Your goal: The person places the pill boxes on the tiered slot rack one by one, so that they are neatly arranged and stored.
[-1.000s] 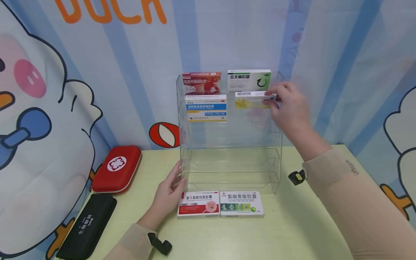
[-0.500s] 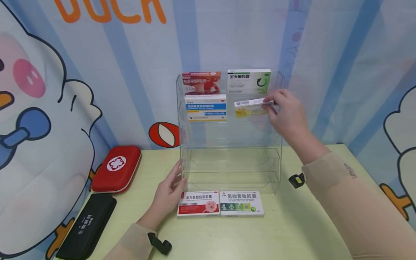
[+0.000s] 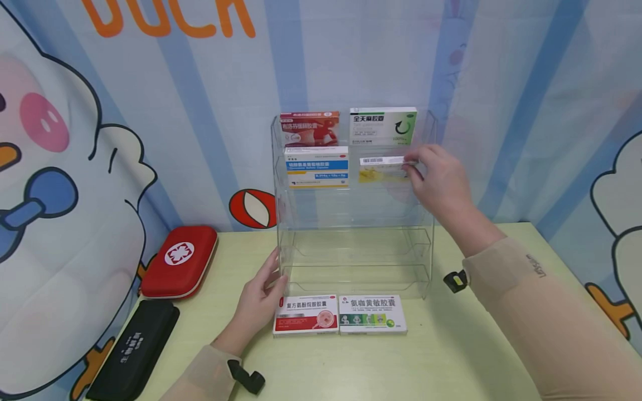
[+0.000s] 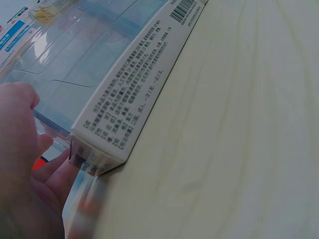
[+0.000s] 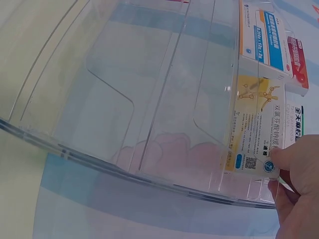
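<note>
A clear acrylic display rack [image 3: 358,245] with several stepped tiers stands upright on the table. My right hand [image 3: 441,181] pinches the right end of a yellow-and-white medicine box [image 3: 381,170] at the rack's second tier from the top. In the right wrist view that medicine box [image 5: 255,119] sits beside the blue-and-white box [image 5: 265,40], its lower part behind clear plastic. My left hand [image 3: 256,301] grips the rack's lower left side; in the left wrist view the thumb and fingers lie on either side of its edge.
On the top tier are a red box [image 3: 310,129] and a green-and-white box [image 3: 383,127]. A red-and-white box [image 3: 306,315] and another green-and-white box [image 3: 373,315] lie before the rack. At left lie a red first-aid case [image 3: 180,260] and a black case [image 3: 134,350].
My right hand has lowered the yellow-and-white box from just under the green-and-white one. It tilted midway and is level now. The left hand keeps its place on the rack.
</note>
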A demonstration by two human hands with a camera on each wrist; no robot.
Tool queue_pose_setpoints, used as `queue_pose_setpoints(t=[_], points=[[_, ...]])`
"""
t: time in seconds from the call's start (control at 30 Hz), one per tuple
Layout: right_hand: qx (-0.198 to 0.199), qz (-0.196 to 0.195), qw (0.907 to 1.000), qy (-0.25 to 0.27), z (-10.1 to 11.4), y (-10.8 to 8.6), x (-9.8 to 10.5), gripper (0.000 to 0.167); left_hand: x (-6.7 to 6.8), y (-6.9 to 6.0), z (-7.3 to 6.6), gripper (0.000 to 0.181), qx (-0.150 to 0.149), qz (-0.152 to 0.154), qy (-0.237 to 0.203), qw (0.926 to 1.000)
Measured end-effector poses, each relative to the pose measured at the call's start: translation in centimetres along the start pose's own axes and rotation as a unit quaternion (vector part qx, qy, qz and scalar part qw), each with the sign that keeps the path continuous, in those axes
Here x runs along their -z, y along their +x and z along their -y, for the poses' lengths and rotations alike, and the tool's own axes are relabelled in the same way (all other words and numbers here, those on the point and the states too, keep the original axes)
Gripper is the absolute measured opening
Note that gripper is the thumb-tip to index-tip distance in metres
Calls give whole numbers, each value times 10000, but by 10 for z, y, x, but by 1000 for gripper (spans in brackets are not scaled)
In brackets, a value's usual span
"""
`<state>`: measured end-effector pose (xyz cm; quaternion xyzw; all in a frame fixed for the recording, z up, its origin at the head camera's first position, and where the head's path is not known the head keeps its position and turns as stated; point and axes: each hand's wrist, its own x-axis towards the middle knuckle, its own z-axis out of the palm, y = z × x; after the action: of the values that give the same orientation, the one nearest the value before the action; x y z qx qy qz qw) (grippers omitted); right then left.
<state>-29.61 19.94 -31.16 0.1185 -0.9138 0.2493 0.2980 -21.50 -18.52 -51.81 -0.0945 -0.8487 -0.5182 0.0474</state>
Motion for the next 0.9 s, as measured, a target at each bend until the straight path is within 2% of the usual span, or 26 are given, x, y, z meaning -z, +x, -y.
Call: queue_pose_setpoints(t=[0.1,0.23,0.53,0.7,0.9], points=[[86,-33,9999,-72,0,-1,0,18,0,0,-1,74,14,6,8,10000],[176,-177,9997,82,-2,-3,-2,20,0,0,-1,74,36,5,17,10000],[637,-763,9937,516,-1,-13,-6,23,0,0,-1,74,101,14,-1,9999],[857,-1024,9880,779,0,-24,-8,25,0,0,-3,74,120,9,12,9999],[1038,-994,9849,969,1,-47,-14,27,0,0,-4,75,133,18,25,9999]])
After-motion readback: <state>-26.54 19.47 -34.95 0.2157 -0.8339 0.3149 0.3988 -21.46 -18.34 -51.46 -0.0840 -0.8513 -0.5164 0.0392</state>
